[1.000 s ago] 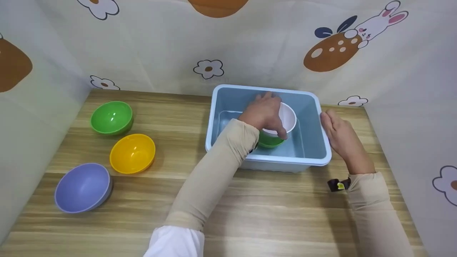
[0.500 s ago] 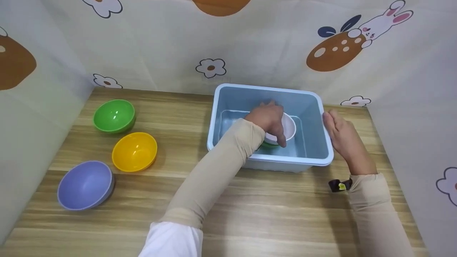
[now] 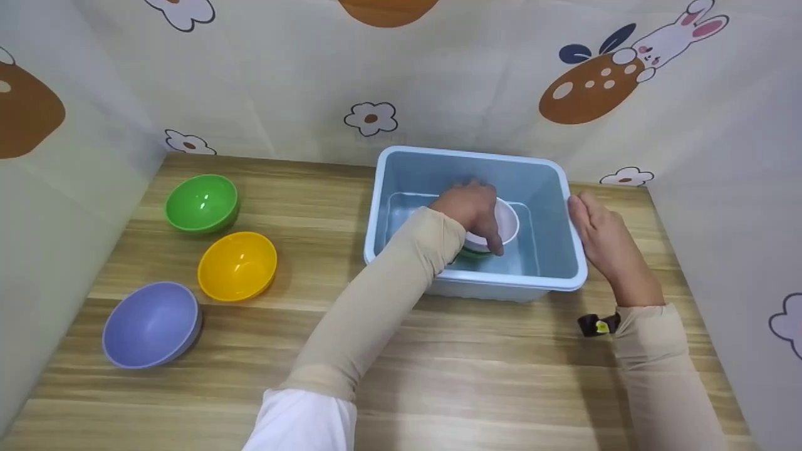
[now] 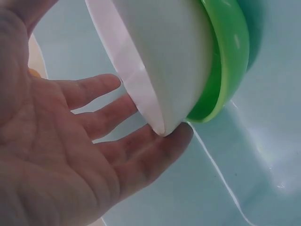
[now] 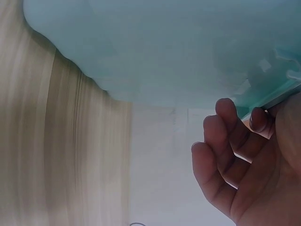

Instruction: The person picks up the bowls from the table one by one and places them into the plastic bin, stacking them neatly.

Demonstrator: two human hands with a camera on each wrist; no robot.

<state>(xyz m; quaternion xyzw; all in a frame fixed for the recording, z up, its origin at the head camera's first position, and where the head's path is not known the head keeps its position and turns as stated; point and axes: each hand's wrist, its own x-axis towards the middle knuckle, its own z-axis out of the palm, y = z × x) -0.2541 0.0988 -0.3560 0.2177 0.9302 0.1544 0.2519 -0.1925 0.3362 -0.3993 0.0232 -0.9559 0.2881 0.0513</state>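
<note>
A white bowl (image 3: 507,224) sits in a green bowl (image 3: 474,254) inside the light blue plastic tub (image 3: 420,275). My left hand (image 3: 467,210) spans the white bowl, its thumb at the near side and its fingers at the far side. In the left wrist view, fingertips (image 4: 181,134) lie along the white bowl's rim, and a gap shows between the white bowl and the lower green bowl (image 4: 230,61). Against the tub's right rim rests my right hand (image 3: 604,238). Its fingers (image 5: 216,132) are loosely bent beside the outer wall in the right wrist view.
On the left of the wooden table (image 3: 489,376) stand another green bowl (image 3: 202,202), a yellow bowl (image 3: 237,266) and a purple bowl (image 3: 152,324). Behind the tub rises a patterned cloth wall (image 3: 282,81), with more cloth along both sides.
My left hand has lowered the white bowl into the green one in the tub, and has barely moved over the last half second. My right hand stays at the tub's rim.
</note>
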